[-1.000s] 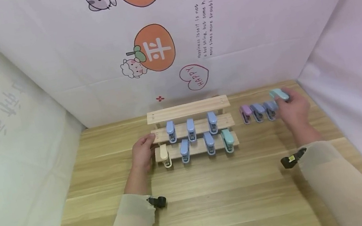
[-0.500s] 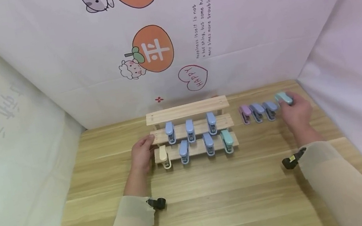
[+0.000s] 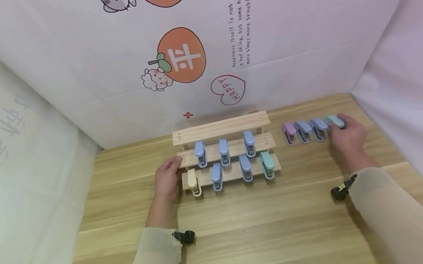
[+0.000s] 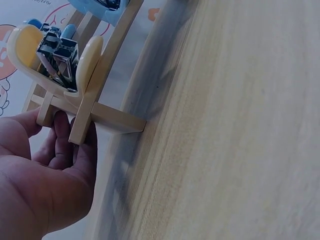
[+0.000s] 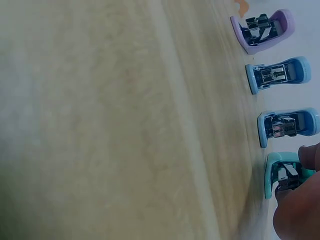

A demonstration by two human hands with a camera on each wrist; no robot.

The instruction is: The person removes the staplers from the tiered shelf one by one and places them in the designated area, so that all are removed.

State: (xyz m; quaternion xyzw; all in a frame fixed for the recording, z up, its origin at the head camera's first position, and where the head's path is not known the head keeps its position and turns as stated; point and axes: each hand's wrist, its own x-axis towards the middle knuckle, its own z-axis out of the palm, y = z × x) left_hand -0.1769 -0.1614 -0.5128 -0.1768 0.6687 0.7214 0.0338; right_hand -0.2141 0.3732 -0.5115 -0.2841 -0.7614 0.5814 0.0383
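Observation:
My right hand (image 3: 348, 135) pinches a teal stapler (image 3: 334, 121) at the right end of a row on the table; in the right wrist view that teal stapler (image 5: 272, 172) stands with its base on the wood. Beside it in the row are two blue staplers (image 3: 318, 126) and a purple stapler (image 3: 289, 131). My left hand (image 3: 167, 178) grips the left end of a tiered wooden rack (image 3: 221, 128). Blue staplers (image 3: 224, 148) stand on its middle step. The lowest step bears a cream stapler (image 3: 193, 180), two more blue staplers and another teal stapler (image 3: 267, 162).
Behind the rack rises a white printed cloth (image 3: 285, 46), with more white cloth at both sides. The wooden table (image 3: 253, 236) stretches toward me in front of the rack. A small black camera sits on each wrist.
My right hand has lowered the teal stapler from above the row down to the table, at the row's right end. My left hand has stayed on the rack.

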